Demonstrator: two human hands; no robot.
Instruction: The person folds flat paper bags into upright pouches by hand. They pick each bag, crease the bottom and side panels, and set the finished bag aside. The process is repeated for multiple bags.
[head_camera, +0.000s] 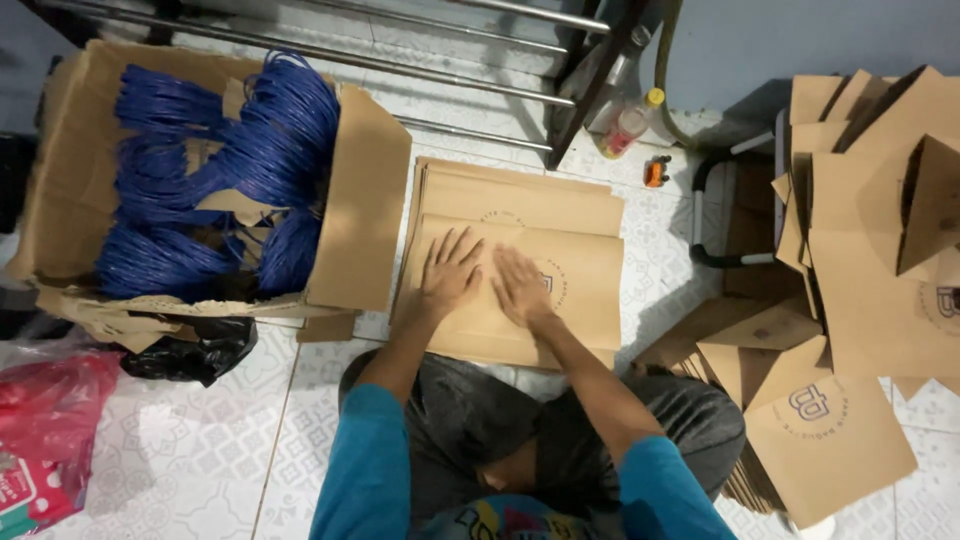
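Note:
A stack of flat brown paper bags (560, 205) lies on the tiled floor in front of my crossed legs. My left hand (450, 272) rests flat on the top bag with its fingers spread. Beside it, my right hand (520, 285) presses palm down on the same bag, fingers together and pointing away from me. Neither hand grips anything. Blue sleeves cover my upper arms.
A large open cardboard box (360, 200) with bundles of blue cord (270, 130) stands at the left. Piles of folded brown bags (860, 230) spread at the right. A plastic bottle (630, 125) and metal rails sit beyond. A red bag (50, 420) and a black bag (195, 355) lie at the lower left.

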